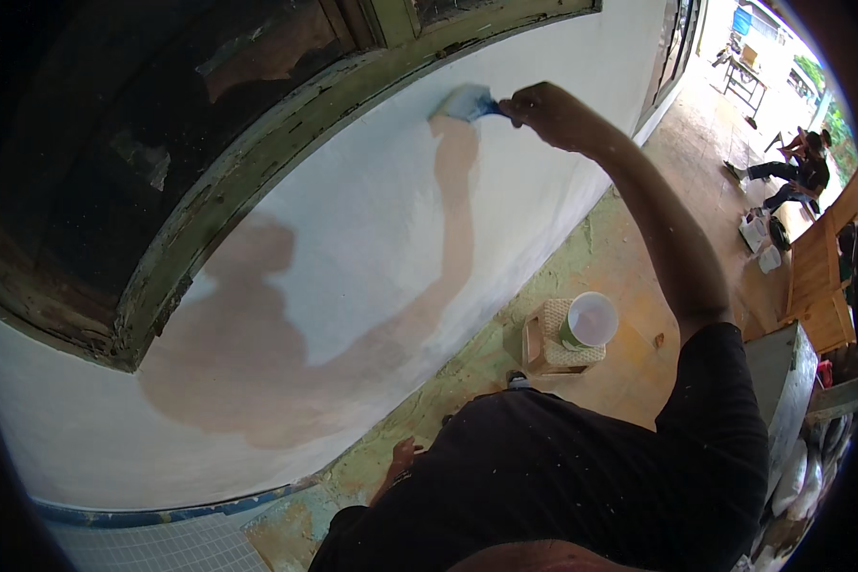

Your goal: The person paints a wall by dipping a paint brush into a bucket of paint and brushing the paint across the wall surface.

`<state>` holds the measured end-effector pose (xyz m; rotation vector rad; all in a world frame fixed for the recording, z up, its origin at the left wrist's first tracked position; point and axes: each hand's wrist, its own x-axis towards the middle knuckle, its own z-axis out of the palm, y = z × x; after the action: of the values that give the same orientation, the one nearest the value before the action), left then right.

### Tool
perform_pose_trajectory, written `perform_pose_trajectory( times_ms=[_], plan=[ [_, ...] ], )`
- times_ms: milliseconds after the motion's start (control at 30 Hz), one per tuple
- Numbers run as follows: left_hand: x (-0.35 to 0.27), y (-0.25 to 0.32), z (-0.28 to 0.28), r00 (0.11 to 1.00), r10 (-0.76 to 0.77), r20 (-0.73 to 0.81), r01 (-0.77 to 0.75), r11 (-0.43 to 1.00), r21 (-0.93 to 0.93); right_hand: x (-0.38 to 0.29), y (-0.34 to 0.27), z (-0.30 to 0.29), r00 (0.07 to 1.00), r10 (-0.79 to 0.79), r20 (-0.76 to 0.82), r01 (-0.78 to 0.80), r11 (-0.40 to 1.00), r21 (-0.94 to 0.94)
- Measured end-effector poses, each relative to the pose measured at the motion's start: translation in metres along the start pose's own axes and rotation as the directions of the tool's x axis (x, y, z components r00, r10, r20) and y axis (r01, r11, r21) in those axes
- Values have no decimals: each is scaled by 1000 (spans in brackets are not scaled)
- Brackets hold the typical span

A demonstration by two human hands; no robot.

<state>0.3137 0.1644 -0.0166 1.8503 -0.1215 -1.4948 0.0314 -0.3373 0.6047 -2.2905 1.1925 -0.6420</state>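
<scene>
My right hand grips the blue handle of a wide paintbrush, its pale bristles against the white wall just under the window frame. My arm and head cast a shadow on the wall. My left hand hangs low beside my body, near the foot of the wall, its fingers slightly curled; nothing shows in it. A pail with whitish liquid stands on a woven-pattern plastic stool in front of me.
An old green wooden window frame borders the wall. Right of me are a grey box-like object, wooden furniture and stacked sacks. A seated person is far off at the upper right, near white buckets.
</scene>
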Motion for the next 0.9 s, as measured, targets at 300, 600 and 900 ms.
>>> perform_pose_trajectory(
  times_ms=[300,600,900],
  plan=[
    [-52,79,23,988,-71,-140,65,997,-43,-29,14,109,929,-115,-353,169,978,125],
    [48,-24,-65,864,418,280,-386,195,902,-15,38,72,929,-342,140,357,929,-101],
    [-39,61,-63,969,246,37,-231,833,503,-32,-43,15,899,-157,-409,175,985,7]
  ],
)
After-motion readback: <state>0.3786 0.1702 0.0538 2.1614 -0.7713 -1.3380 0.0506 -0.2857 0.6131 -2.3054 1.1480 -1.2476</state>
